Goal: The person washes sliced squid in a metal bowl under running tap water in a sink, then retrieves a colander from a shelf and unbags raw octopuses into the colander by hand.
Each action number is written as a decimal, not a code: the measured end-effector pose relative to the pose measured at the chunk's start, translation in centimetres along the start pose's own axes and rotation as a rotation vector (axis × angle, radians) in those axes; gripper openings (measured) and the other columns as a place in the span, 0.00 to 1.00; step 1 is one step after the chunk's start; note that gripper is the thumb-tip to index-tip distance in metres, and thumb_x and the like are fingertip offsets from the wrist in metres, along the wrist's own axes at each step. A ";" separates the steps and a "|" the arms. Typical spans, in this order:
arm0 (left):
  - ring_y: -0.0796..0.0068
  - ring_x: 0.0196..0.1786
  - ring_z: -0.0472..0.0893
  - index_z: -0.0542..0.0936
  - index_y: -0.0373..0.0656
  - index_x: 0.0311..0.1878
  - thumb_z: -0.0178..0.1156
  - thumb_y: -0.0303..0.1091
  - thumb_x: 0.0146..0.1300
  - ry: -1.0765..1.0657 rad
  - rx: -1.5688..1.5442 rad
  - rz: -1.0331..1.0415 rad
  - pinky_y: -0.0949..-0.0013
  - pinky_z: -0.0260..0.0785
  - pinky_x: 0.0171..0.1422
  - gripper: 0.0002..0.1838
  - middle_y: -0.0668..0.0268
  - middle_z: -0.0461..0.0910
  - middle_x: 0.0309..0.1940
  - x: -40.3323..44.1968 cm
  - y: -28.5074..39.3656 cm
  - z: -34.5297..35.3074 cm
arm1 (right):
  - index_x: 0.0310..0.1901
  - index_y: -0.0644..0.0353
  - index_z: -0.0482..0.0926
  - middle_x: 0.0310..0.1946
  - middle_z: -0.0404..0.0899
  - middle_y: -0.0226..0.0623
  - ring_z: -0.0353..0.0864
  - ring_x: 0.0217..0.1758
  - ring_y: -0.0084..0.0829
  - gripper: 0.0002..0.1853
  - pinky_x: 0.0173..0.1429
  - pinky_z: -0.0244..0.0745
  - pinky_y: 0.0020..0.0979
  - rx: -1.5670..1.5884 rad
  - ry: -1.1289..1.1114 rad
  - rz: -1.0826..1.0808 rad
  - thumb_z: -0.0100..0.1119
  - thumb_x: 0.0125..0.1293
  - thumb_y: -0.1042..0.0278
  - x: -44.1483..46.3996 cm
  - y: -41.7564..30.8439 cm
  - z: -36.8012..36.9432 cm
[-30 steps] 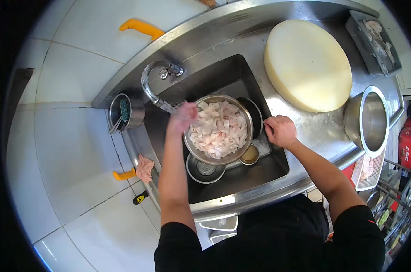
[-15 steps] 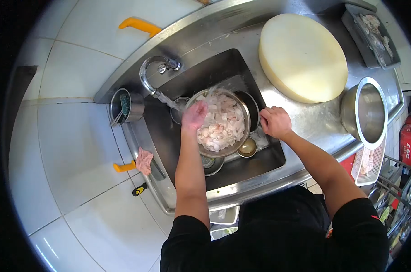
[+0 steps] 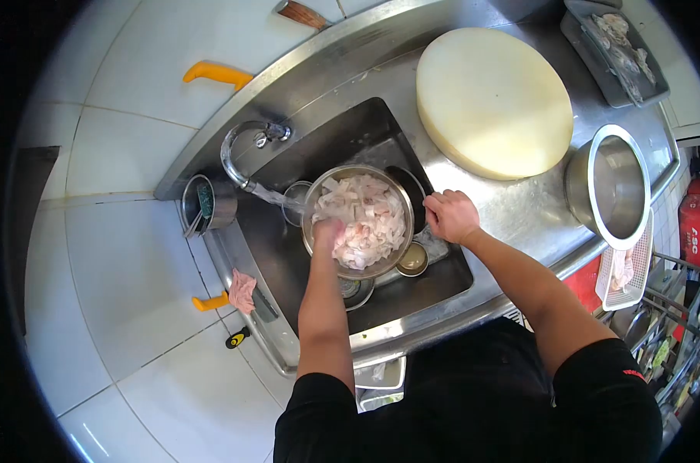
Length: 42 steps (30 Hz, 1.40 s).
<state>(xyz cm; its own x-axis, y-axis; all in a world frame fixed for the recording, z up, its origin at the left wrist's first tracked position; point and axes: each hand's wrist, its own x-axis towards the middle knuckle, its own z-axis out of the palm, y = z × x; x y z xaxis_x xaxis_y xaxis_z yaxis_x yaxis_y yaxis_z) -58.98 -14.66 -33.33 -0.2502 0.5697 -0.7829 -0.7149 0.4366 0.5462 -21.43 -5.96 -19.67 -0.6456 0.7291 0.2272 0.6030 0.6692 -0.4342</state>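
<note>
In the sink stands a round metal bowl, full of pale, whitish-pink cut pieces that look like raw meat or skin. My left hand reaches down at the bowl's left side, onto the pieces; its fingers are blurred and partly sunk from sight. Water pours from the curved faucet toward the bowl's upper left. My right hand is curled closed at the sink's right edge, beside a dark round pan. What its fingers hold, if anything, is hidden.
A thick round cutting board lies on the counter. Right of it stand an empty steel bowl and a grey tub with pale scraps. A metal cup and a yellow-handled tool are at the left. A small bowl sits in the sink.
My left hand has gone from above the bowl down into the pieces. My right hand stays closed at the sink edge. The whole view has shifted slightly.
</note>
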 end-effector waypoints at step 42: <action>0.33 0.82 0.49 0.69 0.70 0.74 0.64 0.55 0.65 0.067 2.360 0.529 0.38 0.62 0.77 0.33 0.58 0.45 0.84 2.9 -8.3 2.7 | 0.35 0.51 0.77 0.32 0.80 0.30 0.80 0.39 0.35 0.06 0.45 0.75 0.39 -0.025 -0.072 -0.003 0.63 0.56 0.64 -0.2 0.5 -0.4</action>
<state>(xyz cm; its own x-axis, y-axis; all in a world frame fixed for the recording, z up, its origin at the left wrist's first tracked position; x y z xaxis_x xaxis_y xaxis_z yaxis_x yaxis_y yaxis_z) -51.96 -14.76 -39.35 -0.1341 0.8522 -0.5057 0.9877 0.0735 -0.1380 -20.84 -5.70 -19.62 -0.6787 0.7157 0.1646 0.6120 0.6752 -0.4118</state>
